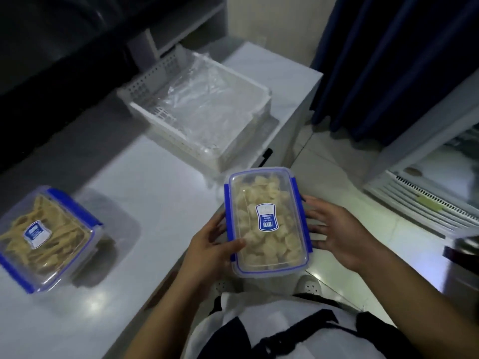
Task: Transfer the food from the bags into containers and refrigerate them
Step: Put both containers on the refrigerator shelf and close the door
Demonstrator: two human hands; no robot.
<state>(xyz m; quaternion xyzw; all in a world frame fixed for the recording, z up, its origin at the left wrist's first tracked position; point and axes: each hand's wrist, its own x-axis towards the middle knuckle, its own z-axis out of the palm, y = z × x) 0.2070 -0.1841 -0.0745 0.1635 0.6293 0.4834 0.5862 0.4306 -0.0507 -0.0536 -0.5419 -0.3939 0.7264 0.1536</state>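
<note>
Hovering past the white counter [145,193] edge at lower centre, over open floor, the clear blue-clipped container of pale round pieces [267,221] sits between both hands. Left hand [215,247] grips its left side, thumb curled over the lid; right hand [339,234], fingers spread, touches its right side. A second lidded container of yellowish strips [46,237] rests on the counter at far left.

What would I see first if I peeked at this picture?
First, the clear box of pale round crackers with blue clips, right in the middle, held above the counter's edge between the left hand and the right hand. Next, a second lidded box of yellowish strips on the white counter at left, and a white basket with crinkly plastic behind.
</note>
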